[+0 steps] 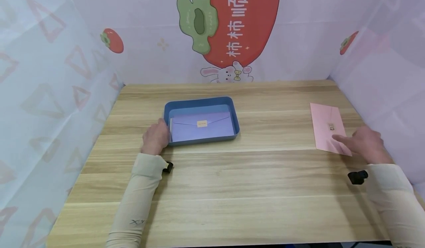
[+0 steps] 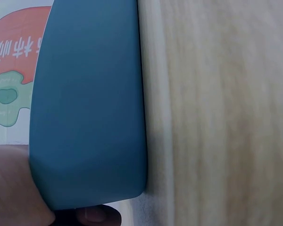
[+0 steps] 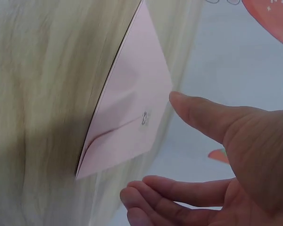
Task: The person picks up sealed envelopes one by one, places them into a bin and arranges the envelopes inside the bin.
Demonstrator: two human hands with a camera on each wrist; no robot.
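A blue tray [image 1: 201, 143] lies on the table with a purple envelope [image 1: 216, 128] inside it, flap side up with a small label. My left hand [image 1: 156, 136] grips the tray's left end; in the left wrist view the thumb [image 2: 14, 188] is by the rim and a fingertip [image 2: 92, 214] shows at the end wall. Over at the right lies a pink envelope [image 1: 323, 130] with a small seal on its flap. Beside its near right edge, my right hand [image 1: 363, 143] holds nothing, thumb stretched and fingers apart from the thumb in the right wrist view.
The light wood table [image 1: 232, 192] ends at a printed cloth backdrop [image 1: 149, 63] behind, with more cloth [image 1: 43, 93] along the left and right sides. Small black wrist cameras sit on both sleeves.
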